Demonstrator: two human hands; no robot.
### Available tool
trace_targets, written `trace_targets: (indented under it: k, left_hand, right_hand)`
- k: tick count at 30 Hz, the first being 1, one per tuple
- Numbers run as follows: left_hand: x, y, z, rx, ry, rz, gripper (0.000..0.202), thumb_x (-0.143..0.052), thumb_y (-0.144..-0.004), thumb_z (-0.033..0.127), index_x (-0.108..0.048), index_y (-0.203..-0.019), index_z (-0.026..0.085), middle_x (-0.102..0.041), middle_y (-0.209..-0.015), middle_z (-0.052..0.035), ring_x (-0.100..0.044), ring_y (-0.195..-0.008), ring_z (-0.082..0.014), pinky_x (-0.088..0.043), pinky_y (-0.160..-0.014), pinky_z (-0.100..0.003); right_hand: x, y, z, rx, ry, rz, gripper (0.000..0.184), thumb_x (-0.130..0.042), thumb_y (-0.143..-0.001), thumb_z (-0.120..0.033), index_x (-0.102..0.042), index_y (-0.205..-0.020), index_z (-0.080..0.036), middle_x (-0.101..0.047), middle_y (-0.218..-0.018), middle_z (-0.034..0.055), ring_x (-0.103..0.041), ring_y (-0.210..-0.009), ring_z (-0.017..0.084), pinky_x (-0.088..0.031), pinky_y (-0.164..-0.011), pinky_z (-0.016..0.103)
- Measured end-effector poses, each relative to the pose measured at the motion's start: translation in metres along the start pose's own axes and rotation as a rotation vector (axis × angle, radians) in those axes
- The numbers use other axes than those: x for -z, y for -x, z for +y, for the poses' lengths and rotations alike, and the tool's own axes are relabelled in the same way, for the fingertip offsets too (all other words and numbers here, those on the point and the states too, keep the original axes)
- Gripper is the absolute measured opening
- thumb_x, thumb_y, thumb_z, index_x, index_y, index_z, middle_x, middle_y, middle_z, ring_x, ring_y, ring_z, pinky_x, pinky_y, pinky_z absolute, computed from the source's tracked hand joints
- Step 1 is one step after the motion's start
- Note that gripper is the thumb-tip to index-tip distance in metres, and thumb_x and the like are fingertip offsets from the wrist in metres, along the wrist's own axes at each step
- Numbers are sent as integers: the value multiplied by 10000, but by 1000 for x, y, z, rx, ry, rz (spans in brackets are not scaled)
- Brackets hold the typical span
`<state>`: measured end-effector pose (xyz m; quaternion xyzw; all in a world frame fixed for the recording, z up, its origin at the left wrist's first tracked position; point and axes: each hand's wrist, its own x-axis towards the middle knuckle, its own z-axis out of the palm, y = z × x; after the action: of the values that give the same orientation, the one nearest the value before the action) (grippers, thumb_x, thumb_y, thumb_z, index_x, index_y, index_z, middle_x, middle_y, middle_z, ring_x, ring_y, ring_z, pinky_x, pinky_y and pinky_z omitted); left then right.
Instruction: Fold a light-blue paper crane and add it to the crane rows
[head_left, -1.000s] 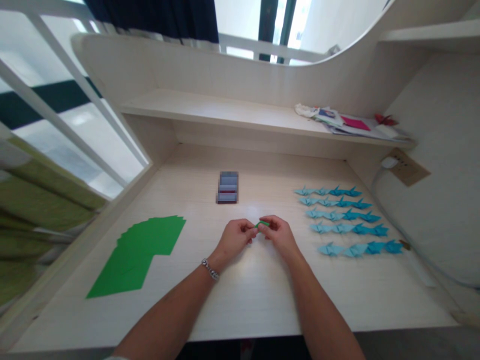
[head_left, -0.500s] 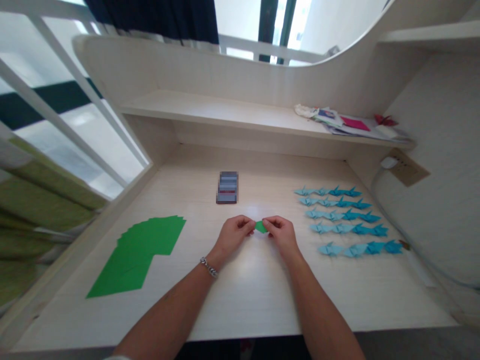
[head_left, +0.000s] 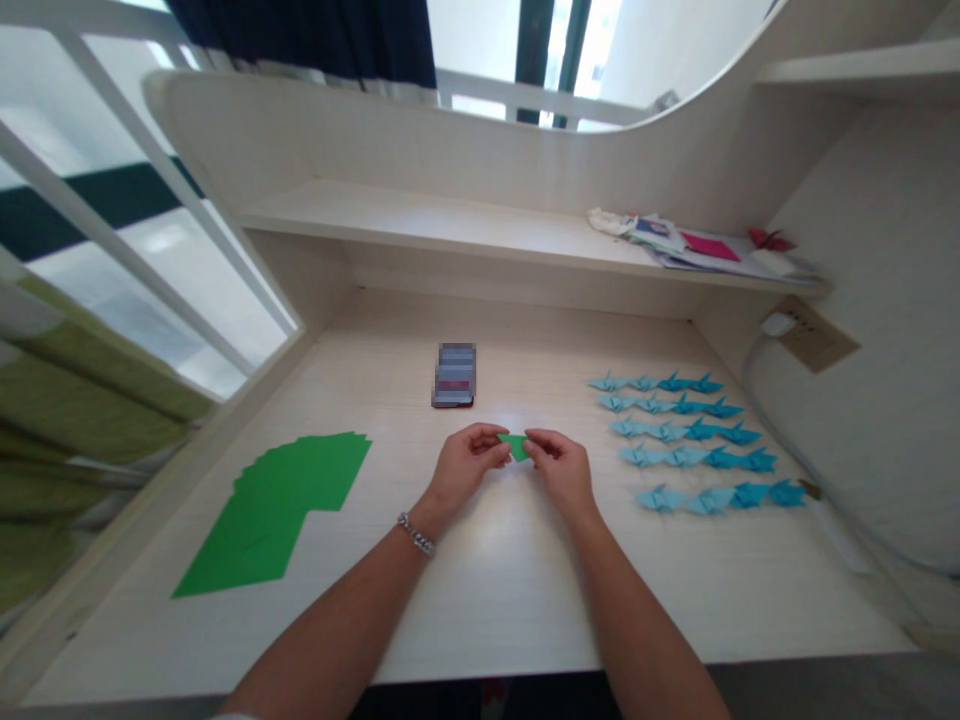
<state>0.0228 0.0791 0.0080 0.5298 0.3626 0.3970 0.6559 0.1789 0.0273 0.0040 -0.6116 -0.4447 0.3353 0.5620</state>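
Note:
A small folded piece of green paper (head_left: pixel 515 447) is held between both hands over the middle of the desk. My left hand (head_left: pixel 471 460) pinches its left side between thumb and fingers, a chain bracelet around the wrist. On the right side, my right hand (head_left: pixel 559 463) grips the paper the same way. The fingertips cover its side edges, so the full shape of the fold cannot be made out. To the left, a fanned stack of green paper sheets (head_left: pixel 277 510) lies flat. Several rows of blue folded paper cranes (head_left: pixel 686 432) stand at the right.
A phone (head_left: pixel 454 375) with a blurred screen lies beyond my hands. The shelf (head_left: pixel 450 225) at the back carries papers and a pink sheet (head_left: pixel 711 246). Along the right wall runs a cable (head_left: pixel 787 435) from a socket (head_left: pixel 814 332). White rails (head_left: pixel 172 190) border the left side.
The fingers of my left hand have spread and shifted slightly along the green paper, and more of the paper's top edge shows. My right hand has barely moved.

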Motion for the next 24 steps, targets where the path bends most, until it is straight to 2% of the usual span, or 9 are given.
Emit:
trace_targets:
  k: [4, 11, 17, 24]
  left_hand:
    - [-1, 0, 1, -5, 5, 14, 362, -728, -660, 310, -618, -955, 129, -675, -735, -51, -637, -647, -155, -521, -612, -283]
    - [-2, 0, 0, -19, 29, 18, 356, -730, -664, 296, -615, -954, 125, -680, -752, -50, -633, -652, -146, -524, -632, -283]
    - [-3, 0, 0, -22, 32, 28, 361, -731, -664, 306, -614, -947, 113, -687, -761, -63, -633, -647, -149, -525, -633, -290]
    - [-2, 1, 4, -54, -38, 26, 324, -723, -670, 316, -637, -918, 125, -683, -808, -66, -624, -680, -149, -523, -656, -291]
  right_hand:
    - [2, 1, -6, 66, 75, 15, 231, -662, -712, -306, -726, -919, -228, -704, -932, 57, -632, -842, 214, -500, -796, 352]
    - [1, 4, -8, 103, 119, 20, 242, -653, -732, -297, -716, -956, -229, -688, -936, 61, -626, -796, 193, -504, -743, 322]
    - [0, 4, -8, 126, 153, 53, 151, -656, -715, -305, -710, -807, -199, -676, -833, 50, -607, -723, 180, -490, -677, 301]
    - [-4, 7, -9, 77, 72, -100, 113, -643, -711, -277, -619, -776, -188, -635, -723, 19, -576, -650, 158, -459, -607, 267]
